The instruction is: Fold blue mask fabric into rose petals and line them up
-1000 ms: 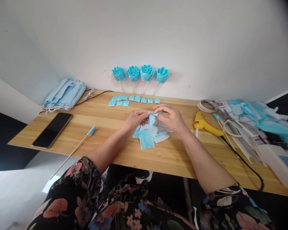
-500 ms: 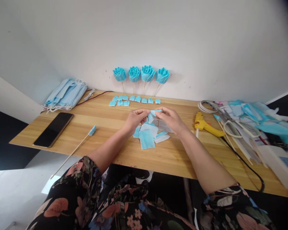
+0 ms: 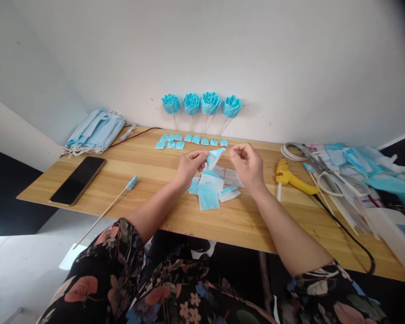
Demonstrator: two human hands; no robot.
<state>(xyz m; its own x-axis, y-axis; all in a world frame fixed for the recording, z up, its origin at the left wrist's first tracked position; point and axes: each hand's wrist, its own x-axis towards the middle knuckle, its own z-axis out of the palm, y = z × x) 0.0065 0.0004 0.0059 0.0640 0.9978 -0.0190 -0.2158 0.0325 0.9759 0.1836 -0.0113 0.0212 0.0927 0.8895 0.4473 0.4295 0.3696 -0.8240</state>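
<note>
The left hand (image 3: 189,167) pinches a small folded blue piece (image 3: 214,157) in its fingers and holds it up over the middle of the desk (image 3: 148,173). The right hand (image 3: 248,165) is just beside it, not touching, with its fingers loosely bent and nothing in them. Under both hands lies a little pile of blue and white pieces (image 3: 207,198). A yellow glue gun (image 3: 290,176) lies nearer the right edge. Four blue flowers (image 3: 210,102) stand at the back edge
</note>
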